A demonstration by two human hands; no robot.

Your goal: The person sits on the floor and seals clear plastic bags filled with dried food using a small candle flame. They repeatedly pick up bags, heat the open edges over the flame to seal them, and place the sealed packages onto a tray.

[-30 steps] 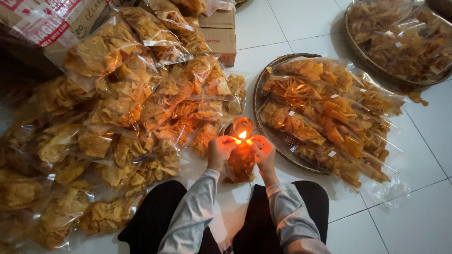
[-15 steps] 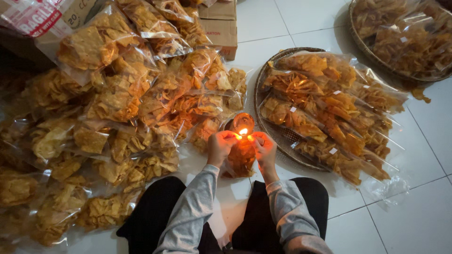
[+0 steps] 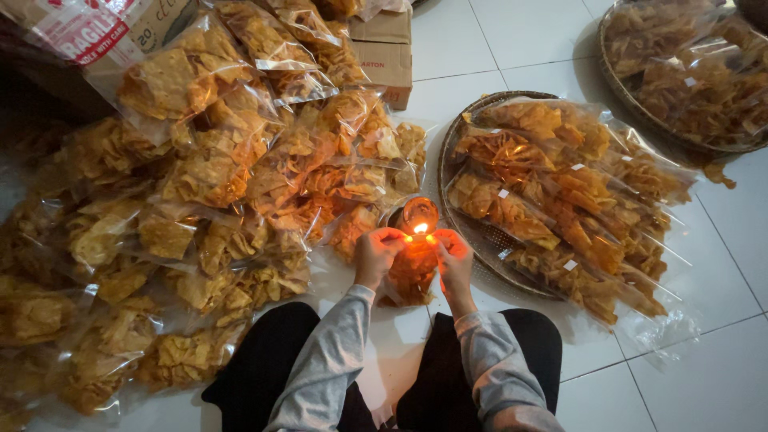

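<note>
Here, both hands pinch the top of a clear snack bag [image 3: 410, 272] over a small flame [image 3: 420, 229]: left hand [image 3: 376, 254] at 9 o'clock, right hand [image 3: 454, 258] at 3 o'clock of the flame. Sealed bags [image 3: 208, 176] pile at 10 o'clock; a woven tray [image 3: 480, 240] lies at 2 o'clock on the tiled floor [image 3: 720, 368].

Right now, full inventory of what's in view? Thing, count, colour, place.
bag at the flame: one, clear plastic with orange-yellow chips, held between both hands
flame: one, bright orange, at the bag's top edge
bag pile: many, clear with yellow chips, floor on the left
woven tray: one, brown, round, right of the hands, carrying filled bags
second tray: one, brown, top right, also with bags
cardboard boxes: at least two, brown, top centre and top left
floor: white tiles
left hand: on the bag's left edge
right hand: on its right edge
</note>
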